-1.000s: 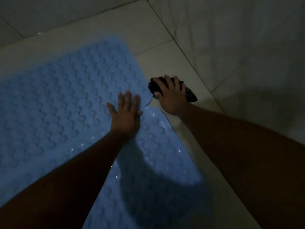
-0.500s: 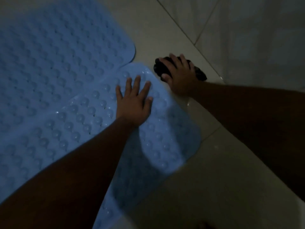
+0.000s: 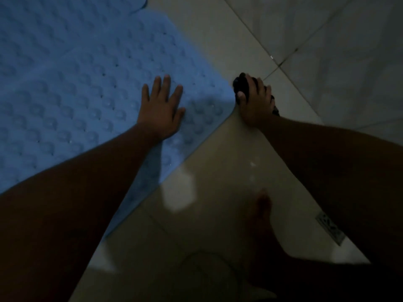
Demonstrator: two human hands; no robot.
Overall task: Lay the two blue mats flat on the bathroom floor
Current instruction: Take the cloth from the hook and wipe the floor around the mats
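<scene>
- Blue mat: lies on the floor across the left and far-left of the view, bumps facing up. Its left and far edges are cut off by the frame.
- A curved seam shows at the far top edge; whether that is the second mat overlapping or butting against the first cannot be told in this dim light.
- Left hand: palm down on the mat near its right corner, fingers spread and released, grasping nothing. Judged purpose: pressing the corner down so the mat seats flat against the tile.
- Tiled floor: glossy, bare to the right of the mat's near edge, with a pale reflection patch.
- Right hand: on the floor just beside the mat's right corner, fingers curled over a dark cloth. Likely a brace for balance; the cloth is mostly hidden under the hand.
- A bare foot and a floor drain sit near right, both murky.
</scene>
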